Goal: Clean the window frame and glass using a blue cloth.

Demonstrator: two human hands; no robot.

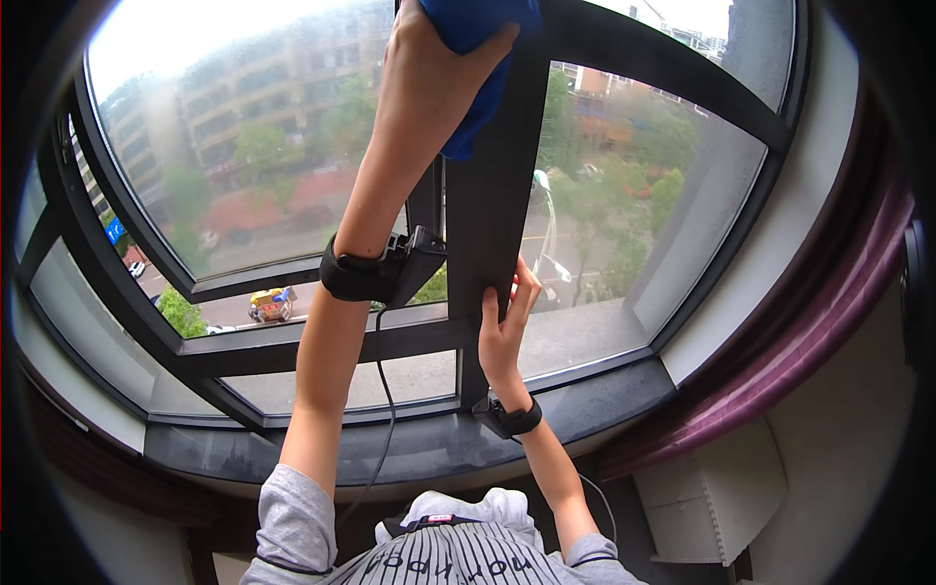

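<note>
At the top, my left hand (439,60) reaches up, its fingers closed on a blue cloth (475,132). The cloth lies against the dark window frame (485,210), and its lower end hangs down over the upright post. Part of the hand and cloth is cut off by the picture's upper edge. Lower on the same post rests my right hand (504,331). Its thumb lies on the post's face and its fingers curl along the right edge by the glass. Each wrist wears a black strap with a small device, the left one (385,268) trailing a cable.
On the left, a tilted window sash (263,166) stands open, its glass hazy. The fixed pane (624,205) is on the right. Below runs a dark stone sill (595,405). A purple curtain (780,390) hangs at the right, near a white cabinet-like piece (717,497).
</note>
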